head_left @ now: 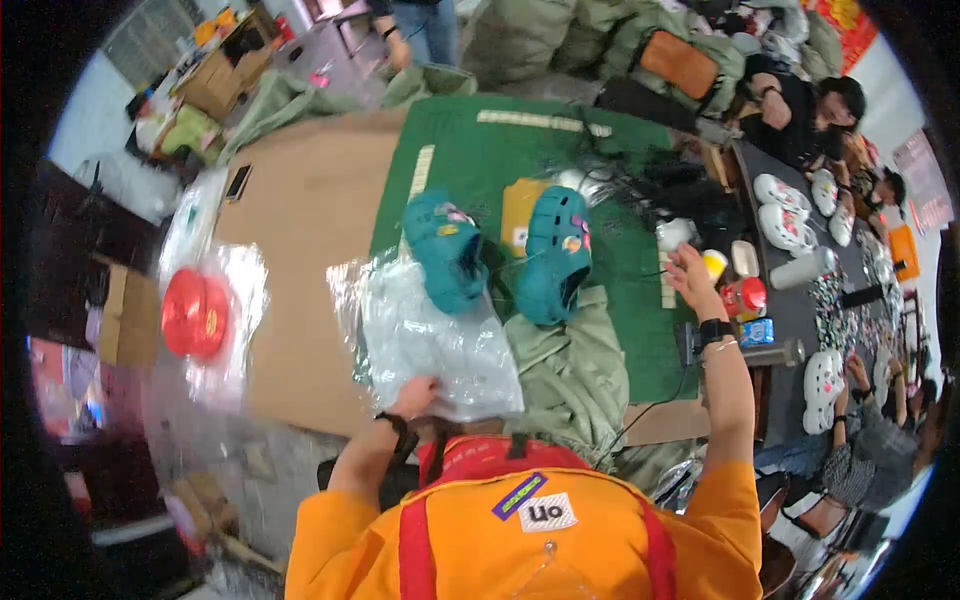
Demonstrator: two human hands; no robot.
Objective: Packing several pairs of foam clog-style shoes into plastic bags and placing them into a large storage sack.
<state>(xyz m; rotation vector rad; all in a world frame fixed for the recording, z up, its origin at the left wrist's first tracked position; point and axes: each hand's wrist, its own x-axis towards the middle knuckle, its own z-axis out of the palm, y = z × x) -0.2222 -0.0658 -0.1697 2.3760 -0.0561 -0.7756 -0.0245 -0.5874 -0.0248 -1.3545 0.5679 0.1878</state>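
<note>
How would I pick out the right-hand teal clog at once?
Find the green surface to the right of the big brown sheet. Two teal clogs lie near its middle, and yours is the right-hand clog. It has a mustard-yellow packet close against its left side, while the left-hand clog lies by the clear plastic bag.

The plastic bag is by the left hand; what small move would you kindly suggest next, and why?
Perhaps the left hand could lift the near edge of the plastic bag, since it is at that edge and both teal clogs appear outside the bag.
</note>
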